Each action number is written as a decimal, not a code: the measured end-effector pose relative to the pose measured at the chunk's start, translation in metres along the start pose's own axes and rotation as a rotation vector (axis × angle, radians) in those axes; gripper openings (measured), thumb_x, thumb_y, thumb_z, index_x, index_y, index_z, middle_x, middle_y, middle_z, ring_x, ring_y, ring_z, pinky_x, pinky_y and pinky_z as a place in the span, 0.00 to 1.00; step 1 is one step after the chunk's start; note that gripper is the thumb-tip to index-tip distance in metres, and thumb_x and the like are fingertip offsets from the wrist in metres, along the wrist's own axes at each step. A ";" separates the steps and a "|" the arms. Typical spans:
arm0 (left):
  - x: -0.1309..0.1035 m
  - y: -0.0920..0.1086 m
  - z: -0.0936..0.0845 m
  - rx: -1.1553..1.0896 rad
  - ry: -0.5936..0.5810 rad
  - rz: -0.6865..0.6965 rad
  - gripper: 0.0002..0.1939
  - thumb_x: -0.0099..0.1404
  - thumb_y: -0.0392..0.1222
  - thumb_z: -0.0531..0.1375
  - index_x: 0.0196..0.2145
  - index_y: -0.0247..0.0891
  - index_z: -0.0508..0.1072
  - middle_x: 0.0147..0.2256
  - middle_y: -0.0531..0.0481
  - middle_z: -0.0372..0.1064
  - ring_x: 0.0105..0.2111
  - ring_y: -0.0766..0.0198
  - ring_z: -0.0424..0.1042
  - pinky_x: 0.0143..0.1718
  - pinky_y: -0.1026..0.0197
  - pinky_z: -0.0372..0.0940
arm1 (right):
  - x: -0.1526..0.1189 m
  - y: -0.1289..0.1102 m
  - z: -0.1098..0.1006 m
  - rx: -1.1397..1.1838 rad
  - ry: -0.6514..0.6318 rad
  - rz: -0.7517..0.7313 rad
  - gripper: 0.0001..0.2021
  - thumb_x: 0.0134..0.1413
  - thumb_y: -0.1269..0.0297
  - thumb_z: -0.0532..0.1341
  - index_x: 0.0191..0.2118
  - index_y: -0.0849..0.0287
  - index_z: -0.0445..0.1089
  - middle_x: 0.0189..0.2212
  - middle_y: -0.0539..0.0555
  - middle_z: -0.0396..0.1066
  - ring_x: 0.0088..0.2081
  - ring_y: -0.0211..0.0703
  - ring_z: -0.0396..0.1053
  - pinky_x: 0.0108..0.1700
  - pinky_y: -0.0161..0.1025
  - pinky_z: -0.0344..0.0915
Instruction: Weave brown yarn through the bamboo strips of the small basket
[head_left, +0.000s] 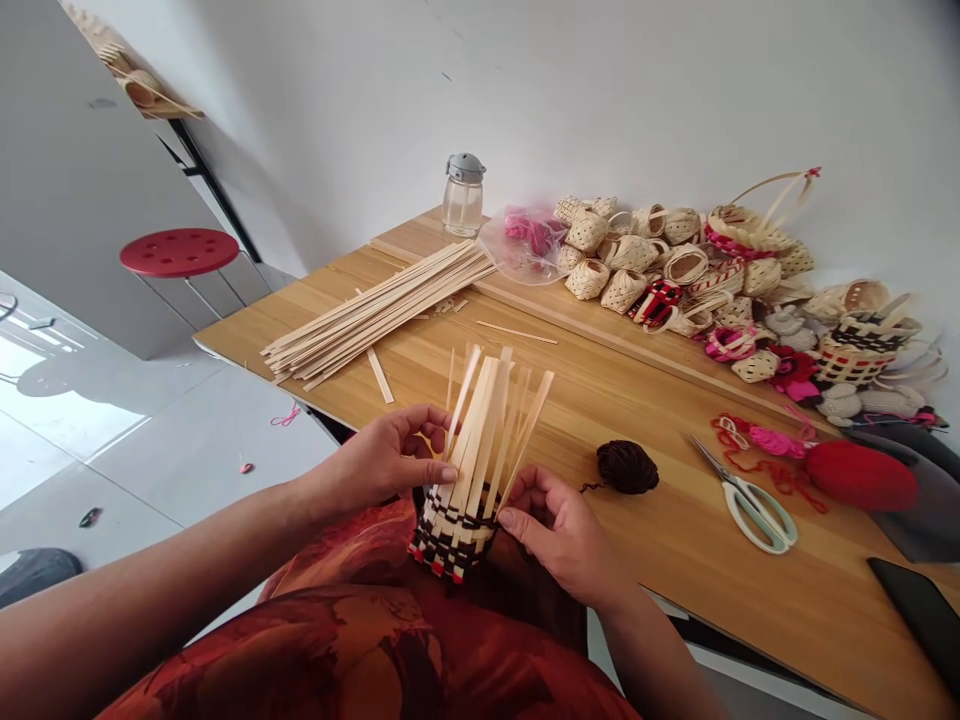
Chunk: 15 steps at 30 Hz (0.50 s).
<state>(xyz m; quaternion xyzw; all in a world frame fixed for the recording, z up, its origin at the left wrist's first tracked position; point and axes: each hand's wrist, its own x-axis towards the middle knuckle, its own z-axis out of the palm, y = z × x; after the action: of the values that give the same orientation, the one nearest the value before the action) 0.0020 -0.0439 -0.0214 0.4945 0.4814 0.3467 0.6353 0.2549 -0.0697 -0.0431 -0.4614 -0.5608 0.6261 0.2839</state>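
Observation:
A small woven basket [454, 535] rests against my lap at the table's front edge. Its lower part is a dark-and-pale weave with red bits at the base, and long pale wooden strips [480, 430] stand up from its rim. My left hand [409, 450] pinches the basket's left side, thumb against the strips. On the right side, my right hand [544, 520] has thumb and fingers closed at the rim by a slanting strip. A ball of dark brown yarn [627, 467] lies on the table to the right, its loose end trailing toward the basket.
A bundle of wooden strips [382, 310] lies at the table's left. Behind stand a bottle [463, 200] and several small woven baskets [630, 255]. Scissors [750, 505], a red yarn ball [862, 475] and a black flat object [919, 620] lie right. A red stool [180, 252] stands left.

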 end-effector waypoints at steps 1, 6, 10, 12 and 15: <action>-0.001 0.000 0.000 0.009 0.010 -0.007 0.23 0.54 0.45 0.73 0.42 0.39 0.69 0.24 0.60 0.64 0.20 0.72 0.64 0.18 0.71 0.57 | 0.000 0.001 0.001 -0.022 0.014 -0.006 0.13 0.58 0.58 0.67 0.39 0.58 0.65 0.30 0.48 0.68 0.32 0.37 0.65 0.36 0.36 0.62; -0.006 0.003 0.001 -0.032 -0.024 -0.027 0.21 0.58 0.47 0.71 0.36 0.40 0.63 0.27 0.59 0.70 0.12 0.75 0.63 0.12 0.73 0.52 | 0.000 0.005 0.006 -0.313 0.228 -0.148 0.14 0.55 0.61 0.68 0.35 0.55 0.60 0.29 0.48 0.67 0.29 0.38 0.64 0.31 0.36 0.61; -0.005 0.008 -0.003 -0.023 -0.177 -0.107 0.23 0.59 0.48 0.70 0.44 0.41 0.63 0.30 0.55 0.76 0.12 0.73 0.64 0.10 0.72 0.55 | -0.006 -0.005 0.007 -0.611 0.254 -0.431 0.06 0.58 0.68 0.64 0.33 0.55 0.66 0.30 0.51 0.67 0.31 0.41 0.65 0.34 0.38 0.61; -0.004 0.011 -0.005 0.013 -0.238 -0.131 0.26 0.56 0.45 0.73 0.47 0.40 0.67 0.31 0.52 0.78 0.16 0.70 0.69 0.13 0.72 0.58 | -0.009 -0.013 0.008 -0.620 0.171 -0.465 0.07 0.61 0.72 0.59 0.39 0.54 0.72 0.34 0.53 0.70 0.34 0.42 0.67 0.36 0.39 0.63; -0.004 0.013 -0.004 0.043 -0.259 -0.162 0.20 0.53 0.45 0.74 0.40 0.37 0.75 0.32 0.49 0.80 0.21 0.67 0.72 0.14 0.72 0.59 | -0.011 -0.026 0.012 -0.562 0.088 -0.362 0.16 0.61 0.74 0.57 0.50 0.52 0.73 0.37 0.53 0.70 0.34 0.40 0.68 0.36 0.38 0.65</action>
<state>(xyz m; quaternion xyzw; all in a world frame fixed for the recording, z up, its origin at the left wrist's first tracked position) -0.0027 -0.0426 -0.0080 0.5081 0.4410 0.2173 0.7072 0.2446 -0.0794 -0.0153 -0.4410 -0.7716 0.3659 0.2763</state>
